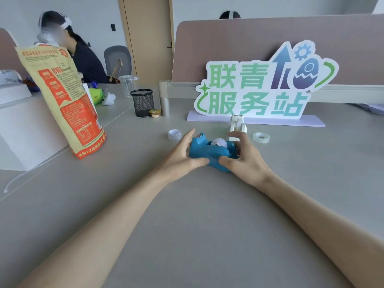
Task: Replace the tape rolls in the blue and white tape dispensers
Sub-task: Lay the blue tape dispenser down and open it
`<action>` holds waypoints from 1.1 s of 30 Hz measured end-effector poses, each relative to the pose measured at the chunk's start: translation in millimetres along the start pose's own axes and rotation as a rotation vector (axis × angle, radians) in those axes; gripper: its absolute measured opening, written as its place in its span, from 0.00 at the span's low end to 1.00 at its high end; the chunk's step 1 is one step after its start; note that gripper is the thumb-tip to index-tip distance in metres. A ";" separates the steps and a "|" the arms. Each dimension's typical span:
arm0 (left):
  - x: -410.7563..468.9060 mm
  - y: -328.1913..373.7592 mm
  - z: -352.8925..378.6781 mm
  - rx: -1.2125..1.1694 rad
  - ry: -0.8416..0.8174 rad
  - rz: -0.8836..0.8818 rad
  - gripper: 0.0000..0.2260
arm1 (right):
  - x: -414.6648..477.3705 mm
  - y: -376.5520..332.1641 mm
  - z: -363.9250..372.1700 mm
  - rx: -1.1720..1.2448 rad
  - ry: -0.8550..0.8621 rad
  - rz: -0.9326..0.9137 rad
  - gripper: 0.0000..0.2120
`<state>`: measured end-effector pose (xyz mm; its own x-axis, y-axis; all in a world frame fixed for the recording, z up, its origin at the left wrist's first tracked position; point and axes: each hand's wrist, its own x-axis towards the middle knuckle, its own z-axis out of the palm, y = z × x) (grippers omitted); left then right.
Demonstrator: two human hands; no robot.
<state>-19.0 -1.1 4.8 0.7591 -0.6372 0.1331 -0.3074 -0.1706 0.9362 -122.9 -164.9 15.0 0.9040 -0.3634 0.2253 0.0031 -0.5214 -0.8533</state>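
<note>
Currently, status by item:

Left hand (182, 154): I have it wrapped on the cutter end of the blue dispenser (212, 153), thumb along the near side, fingers curled over the far side.
Right hand (243, 159): I have it closed on the roll end of the same body, thumb on the near wall; index finger raised and free.
Blue dispenser location: on the bench (207, 215), centre, between both hands, tilted slightly towards me.
Blue dispenser contents: a pale tape roll (219, 142) shows in its well; whether it is fully seated on its hub, I cannot tell.
White dispenser (236, 126): upright just behind my right hand; its contents are not readable.
Loose roll, right (261, 137): clear, flat on the bench, near the white dispenser.
Loose roll, left (174, 134): white ring, behind my left hand.
Mesh cup (142, 102): nothing visible above its rim.
Clear cup (128, 85): looks empty.
Risk, cutter: my left fingers sit beside the serrated edge; a slip would nick them.
Risk, roll: tilting further could drop the roll out of the well.
Risk, knock: my raised right finger is close to the white dispenser and could topple it.
</note>
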 end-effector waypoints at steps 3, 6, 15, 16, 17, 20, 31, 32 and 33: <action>2.8 -1.5 0.6 0.012 0.071 0.014 0.36 | 2.1 3.2 -3.9 0.111 -0.026 -0.001 0.22; 8.2 -4.5 2.3 0.072 0.070 -0.002 0.41 | 3.5 3.0 -5.6 0.219 -0.045 0.014 0.21; 6.8 -3.5 3.4 0.169 0.104 0.038 0.31 | 2.0 1.4 -2.3 0.149 -0.024 -0.056 0.17; 6.0 -3.6 3.6 0.170 0.093 0.043 0.29 | 2.5 1.8 -1.7 0.135 -0.009 -0.065 0.15; 5.6 -3.4 3.8 0.170 0.085 0.041 0.27 | 2.6 2.0 -1.1 0.122 0.015 -0.074 0.13; 3.7 -1.1 4.4 0.174 0.095 0.054 0.24 | 1.6 1.2 -0.7 0.069 0.097 -0.139 0.10; -6.9 7.2 5.0 0.309 0.157 0.143 0.25 | -1.7 4.4 4.9 -0.143 0.250 -0.465 0.12; -7.0 7.4 4.9 0.308 0.158 0.141 0.25 | -1.5 3.8 5.3 -0.135 0.247 -0.450 0.12; -7.1 7.6 5.0 0.305 0.157 0.139 0.24 | -1.5 2.9 5.7 -0.120 0.245 -0.436 0.12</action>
<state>-29.5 -1.6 9.3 0.7698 -0.5509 0.3225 -0.5525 -0.3221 0.7687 -121.8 -161.4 9.6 0.7027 -0.2555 0.6640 0.2950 -0.7446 -0.5987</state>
